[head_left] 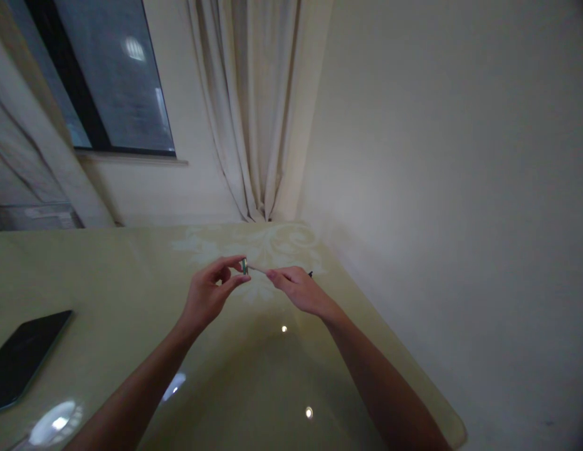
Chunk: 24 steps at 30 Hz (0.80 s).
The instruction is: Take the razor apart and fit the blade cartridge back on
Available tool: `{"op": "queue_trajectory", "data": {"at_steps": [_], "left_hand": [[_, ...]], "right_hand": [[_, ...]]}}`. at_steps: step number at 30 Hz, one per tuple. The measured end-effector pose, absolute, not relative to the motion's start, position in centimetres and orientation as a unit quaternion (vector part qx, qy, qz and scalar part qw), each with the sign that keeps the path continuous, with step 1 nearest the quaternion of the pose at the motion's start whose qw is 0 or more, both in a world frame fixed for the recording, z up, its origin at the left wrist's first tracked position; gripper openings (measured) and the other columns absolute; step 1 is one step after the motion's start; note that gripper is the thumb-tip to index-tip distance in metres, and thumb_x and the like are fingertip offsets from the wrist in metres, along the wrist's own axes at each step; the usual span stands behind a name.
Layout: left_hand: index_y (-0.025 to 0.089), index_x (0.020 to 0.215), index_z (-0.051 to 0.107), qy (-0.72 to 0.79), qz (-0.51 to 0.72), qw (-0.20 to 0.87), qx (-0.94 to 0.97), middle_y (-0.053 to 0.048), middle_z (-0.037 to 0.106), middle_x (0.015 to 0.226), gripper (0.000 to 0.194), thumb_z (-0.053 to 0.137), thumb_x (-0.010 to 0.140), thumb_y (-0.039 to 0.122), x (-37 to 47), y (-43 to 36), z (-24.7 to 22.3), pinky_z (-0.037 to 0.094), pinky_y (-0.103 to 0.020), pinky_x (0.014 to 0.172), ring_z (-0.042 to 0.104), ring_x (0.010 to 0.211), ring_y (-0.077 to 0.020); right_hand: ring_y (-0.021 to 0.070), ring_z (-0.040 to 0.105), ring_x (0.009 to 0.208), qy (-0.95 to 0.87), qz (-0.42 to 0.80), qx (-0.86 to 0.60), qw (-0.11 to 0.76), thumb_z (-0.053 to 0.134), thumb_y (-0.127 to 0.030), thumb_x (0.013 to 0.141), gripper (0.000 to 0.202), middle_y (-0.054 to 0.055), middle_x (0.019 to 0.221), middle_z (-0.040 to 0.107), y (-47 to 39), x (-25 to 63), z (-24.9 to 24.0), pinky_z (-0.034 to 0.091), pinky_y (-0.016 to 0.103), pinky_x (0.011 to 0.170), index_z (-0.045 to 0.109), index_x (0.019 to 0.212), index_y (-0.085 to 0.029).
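Between its thumb and index finger, my left hand (213, 287) pinches a small flat green piece (244, 267) with pale edges, perhaps a little circuit board. It is held upright above the table, and the fingertips cover its top and bottom ends. My right hand (297, 289) is closed around a thin pale stick (257, 269). The stick's far tip points left and appears to touch the face of the green piece. A small dark tip (311, 274) shows just past the right knuckles; whether it belongs to the stick I cannot tell.
Both hands are over a glossy pale-green table (108, 294) with a white floral pattern. A dark tablet-like slab (26, 357) lies at the left. Light reflections show on the tabletop. A wall (437, 188) borders the right edge; a curtain (254, 113) and a window (115, 75) are behind.
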<state>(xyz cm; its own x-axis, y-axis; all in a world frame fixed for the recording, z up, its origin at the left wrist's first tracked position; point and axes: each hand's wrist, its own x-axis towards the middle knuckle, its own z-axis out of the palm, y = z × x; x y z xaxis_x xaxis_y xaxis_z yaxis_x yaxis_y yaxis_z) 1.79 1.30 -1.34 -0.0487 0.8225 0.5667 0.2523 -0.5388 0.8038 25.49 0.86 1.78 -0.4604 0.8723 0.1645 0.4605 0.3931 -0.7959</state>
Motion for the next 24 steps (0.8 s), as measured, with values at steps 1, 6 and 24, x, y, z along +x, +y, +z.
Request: {"op": "queue_trajectory", "data": {"at_steps": [1,6,24], "left_hand": [[0.024,0.111,0.085,0.415,0.594,0.240,0.647,0.002,0.073,0.080,0.035,0.088,0.079,0.036,1.8,1.3,-1.3,0.046,-0.023,0.057,0.051,0.058,-0.0099],[0.025,0.111,0.085,0.416,0.594,0.234,0.648,0.001,0.073,0.082,0.034,0.088,0.079,0.036,1.5,1.3,-1.4,0.047,-0.024,0.059,0.051,0.059,-0.0102],[0.024,0.114,0.084,0.405,0.577,0.281,0.651,-0.001,0.074,0.082,0.035,0.087,0.081,0.036,1.5,1.2,-2.4,0.049,-0.025,0.061,0.059,0.064,-0.0130]], "right_hand": [[0.0137,0.039,0.067,-0.782,0.355,-0.425,0.287,0.043,-0.066,0.107,0.058,-0.003,0.069,0.039,0.9,25.5,1.8,0.025,0.031,0.063,0.043,0.071,-0.021],[0.0140,0.039,0.066,-0.778,0.337,-0.439,0.297,0.043,-0.069,0.105,0.060,-0.003,0.068,0.039,1.4,25.6,1.4,0.024,0.031,0.063,0.040,0.069,-0.021],[0.0139,0.036,0.065,-0.765,0.328,-0.464,0.303,0.042,-0.068,0.105,0.058,-0.002,0.067,0.038,1.8,25.6,1.1,0.022,0.032,0.061,0.039,0.069,-0.022]]}}
